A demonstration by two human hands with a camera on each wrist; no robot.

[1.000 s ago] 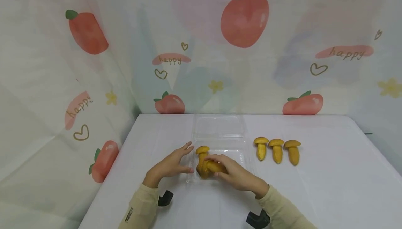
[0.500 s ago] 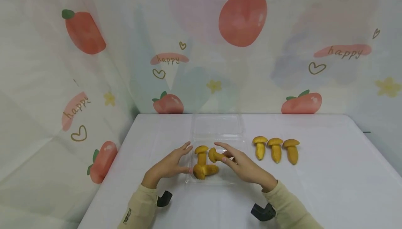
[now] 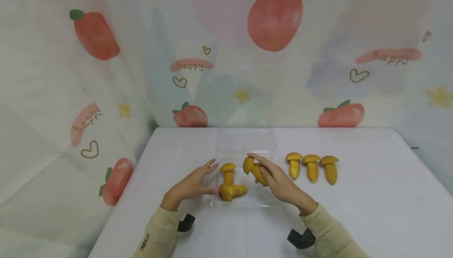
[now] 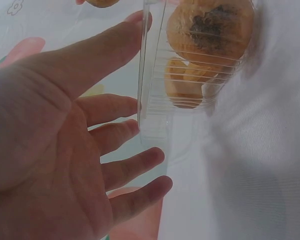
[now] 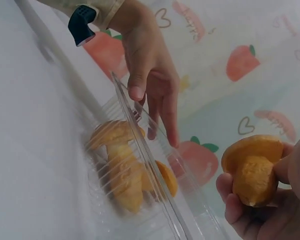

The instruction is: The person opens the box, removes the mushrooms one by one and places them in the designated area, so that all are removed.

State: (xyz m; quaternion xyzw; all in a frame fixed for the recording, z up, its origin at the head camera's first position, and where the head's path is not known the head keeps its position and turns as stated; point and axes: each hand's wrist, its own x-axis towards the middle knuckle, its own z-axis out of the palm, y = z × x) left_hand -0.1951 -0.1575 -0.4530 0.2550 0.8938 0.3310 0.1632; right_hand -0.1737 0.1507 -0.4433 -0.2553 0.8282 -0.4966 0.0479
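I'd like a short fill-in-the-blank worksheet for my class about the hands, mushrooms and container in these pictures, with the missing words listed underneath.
1. The person's ____ hand holds a yellow mushroom.
2. Inside the clear plastic container lie ____ loose mushrooms.
3. To the container's right, ____ lined-up mushrooms lie on the white table.
4. The container's lid is not closed but ____.

Missing words: right; two; three; open.

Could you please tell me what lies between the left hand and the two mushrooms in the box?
The clear side wall of the box lies between the left hand and the two mushrooms; the left wrist view shows them through it.
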